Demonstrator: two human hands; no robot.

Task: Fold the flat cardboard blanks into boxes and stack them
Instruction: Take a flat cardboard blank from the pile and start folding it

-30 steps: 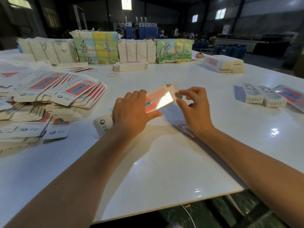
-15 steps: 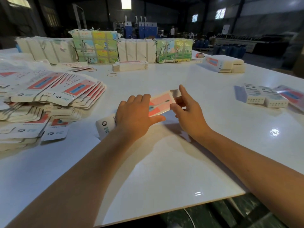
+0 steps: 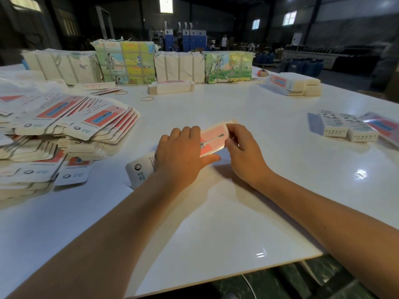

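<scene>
Since a second ago the right hand [image 3: 241, 152] has closed in from a loose, raised pose and now curls round the right end of the cardboard blank [image 3: 212, 139], fingertips pinching its far flap; the blank has dropped from its tilted, glinting angle to lie lower and flatter. The left hand [image 3: 181, 156] stays over the blank's left half, fingers curled over its far edge and thumb stretched along the near edge, gripping it. The blank sits just above the white tabletop [image 3: 216, 223], near the middle, its white printed end poking out at the left beneath the left wrist. A fanned pile of flat blanks [image 3: 71, 126] lies well to the left. Folded boxes [image 3: 347, 128] rest at the right. Bundled packs [image 3: 172, 65] line the far edge, with rubber bands [image 3: 147, 98] just in front.
</scene>
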